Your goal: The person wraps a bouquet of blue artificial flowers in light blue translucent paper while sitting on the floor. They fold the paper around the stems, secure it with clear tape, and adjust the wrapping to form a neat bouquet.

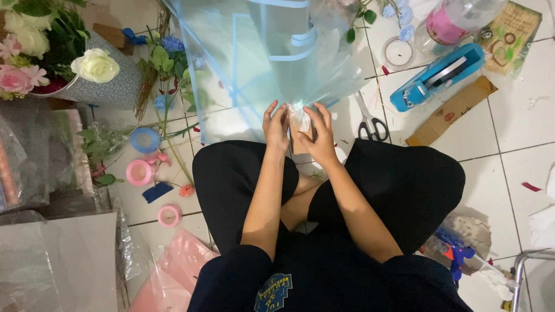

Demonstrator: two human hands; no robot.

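White floor tiles (509,173) are littered with florist scraps. Left hand (276,124) and right hand (319,134), fingers curled, pinch the gathered neck of the blue cellophane wrap (260,52) just beyond the knees. Keeping that neck squeezed tight should stop the wrap slipping. Scissors (370,124) lie beside, tape dispenser (436,75) farther off.

Probably a home florist's floor: flowers (95,65), ribbon rolls (140,172), scissors (370,124).

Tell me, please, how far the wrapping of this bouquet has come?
Done: the pale blue translucent wrapping sheet is already gathered around the bouquet. In hand: left hand and right hand pinch the gathered neck. Left: no ribbon shows there; black-handled scissors and the blue tape dispenser lie unused.
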